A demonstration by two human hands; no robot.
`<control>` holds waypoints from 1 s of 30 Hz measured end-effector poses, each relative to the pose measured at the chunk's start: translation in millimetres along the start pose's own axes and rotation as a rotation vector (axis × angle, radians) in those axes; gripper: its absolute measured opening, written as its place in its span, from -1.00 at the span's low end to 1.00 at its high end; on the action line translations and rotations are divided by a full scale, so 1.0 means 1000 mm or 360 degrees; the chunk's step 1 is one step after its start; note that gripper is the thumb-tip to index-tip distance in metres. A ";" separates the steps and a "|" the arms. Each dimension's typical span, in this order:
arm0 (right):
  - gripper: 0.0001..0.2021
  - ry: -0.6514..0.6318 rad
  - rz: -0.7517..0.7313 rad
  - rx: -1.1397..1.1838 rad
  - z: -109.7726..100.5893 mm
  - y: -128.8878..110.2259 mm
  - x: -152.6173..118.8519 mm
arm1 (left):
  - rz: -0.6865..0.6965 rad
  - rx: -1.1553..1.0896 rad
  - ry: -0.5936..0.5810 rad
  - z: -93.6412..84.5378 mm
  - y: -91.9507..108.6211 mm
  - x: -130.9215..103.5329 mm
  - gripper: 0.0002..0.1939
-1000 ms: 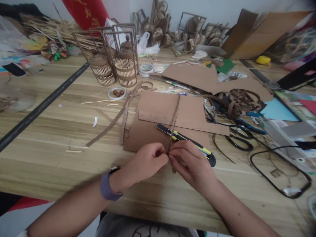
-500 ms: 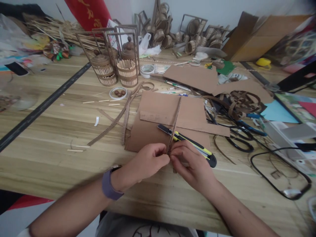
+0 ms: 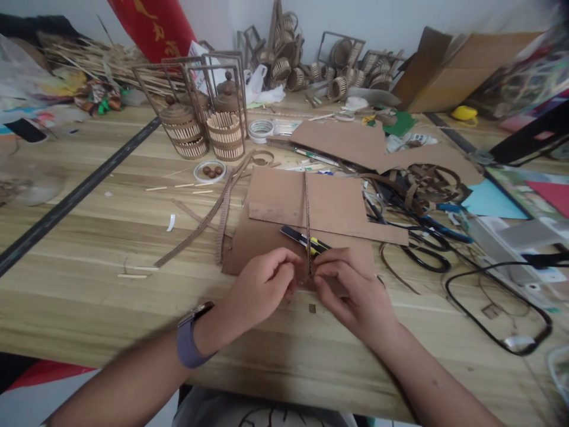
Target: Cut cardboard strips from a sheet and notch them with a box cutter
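A narrow corrugated cardboard strip [image 3: 307,207] stretches away from me over the cardboard sheets, its ridged edge showing. My right hand [image 3: 355,290] is closed at the strip's near end, thumb and fingers pinching there. Just left of that end, my left hand [image 3: 262,284] has its fingers curled together; what they hold, if anything, is hidden. Beneath the strip lies a yellow-and-black utility knife [image 3: 293,235], its handle partly covered by my right hand. A wider cardboard band [image 3: 355,230] crosses the large cardboard sheet [image 3: 249,243]. A tiny cardboard scrap [image 3: 312,308] rests on the table between my wrists.
Small slatted baskets [image 3: 226,137] in tall frames stand at back left, near a ring of brown beads [image 3: 210,172]. Black-handled scissors [image 3: 429,255], a black cable [image 3: 448,290] and coiled cardboard strips [image 3: 438,184] lie to the right. An open cardboard box [image 3: 462,71] sits behind.
The strip has swung from slanting to nearly straight ahead. My left fingers have drawn slightly away from its near end. The small scrap now shows fully; my right hand covers more of the knife.
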State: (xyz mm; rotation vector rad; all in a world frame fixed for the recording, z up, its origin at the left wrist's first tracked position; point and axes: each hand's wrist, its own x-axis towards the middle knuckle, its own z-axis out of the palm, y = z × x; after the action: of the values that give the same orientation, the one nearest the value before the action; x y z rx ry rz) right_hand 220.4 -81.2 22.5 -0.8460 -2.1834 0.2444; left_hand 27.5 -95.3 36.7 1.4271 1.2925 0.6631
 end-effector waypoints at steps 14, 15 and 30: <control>-0.88 -0.0041 -0.0022 0.0067 0.006 0.003 -0.004 | 0.0019 -0.0466 -0.0217 0.010 -0.018 0.006 -0.73; -0.87 -0.0043 -0.0023 0.0082 0.007 0.004 -0.004 | 0.0036 -0.0455 -0.0205 0.010 -0.019 0.007 -0.74; -0.90 0.0091 0.0202 0.0135 0.004 -0.003 -0.002 | 0.0356 0.0092 -0.0107 0.009 -0.013 0.000 -0.73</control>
State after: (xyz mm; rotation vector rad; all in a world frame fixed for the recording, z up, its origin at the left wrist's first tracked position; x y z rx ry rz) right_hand 217.5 -84.3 19.7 -0.9339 -2.0543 0.3684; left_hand 31.0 -100.0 22.3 1.6437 1.1172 0.7241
